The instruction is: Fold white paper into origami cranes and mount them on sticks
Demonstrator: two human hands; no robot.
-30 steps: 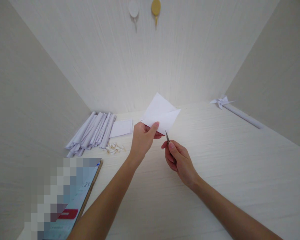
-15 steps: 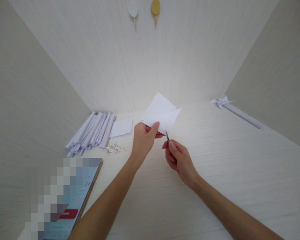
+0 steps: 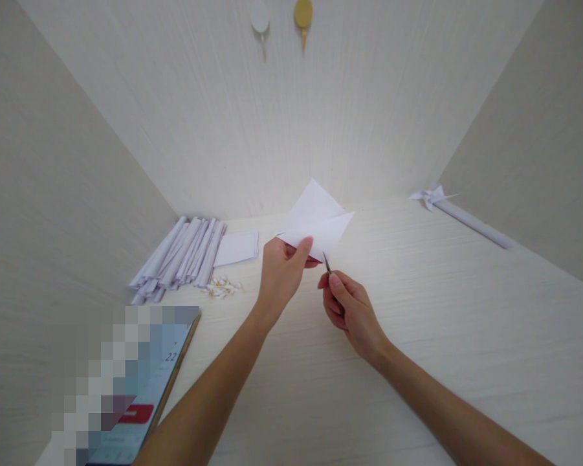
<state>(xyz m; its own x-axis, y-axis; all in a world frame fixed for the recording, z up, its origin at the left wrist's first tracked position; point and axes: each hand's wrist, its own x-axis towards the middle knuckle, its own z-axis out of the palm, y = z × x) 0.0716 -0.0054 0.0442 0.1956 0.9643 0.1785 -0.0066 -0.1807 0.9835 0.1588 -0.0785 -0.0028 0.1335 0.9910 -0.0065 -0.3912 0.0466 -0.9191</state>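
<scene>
My left hand [image 3: 285,259] pinches a square sheet of white paper [image 3: 315,210] near its lower edge, thumb on top and fingers beneath. A slit or fold line runs across the sheet from its right corner. Just below and to the right, my right hand [image 3: 348,304] is closed around small scissors [image 3: 327,262]. Their handles are hidden in the fingers. The metal tips point up at the paper's lower corner; whether they touch it I cannot tell.
Rolled paper tubes [image 3: 182,255] lie piled at the left, beside a stack of square paper [image 3: 237,248] and small cotton swabs [image 3: 222,287]. A lit screen [image 3: 160,375] stands front left. At the right lies a paper pinwheel [image 3: 431,197] on a tube [image 3: 473,223]. Two hooks [image 3: 303,14] hang on the wall.
Both hands, the paper and the scissors have shifted very slightly to the right in view. The number on the screen went from 21 to 22.
</scene>
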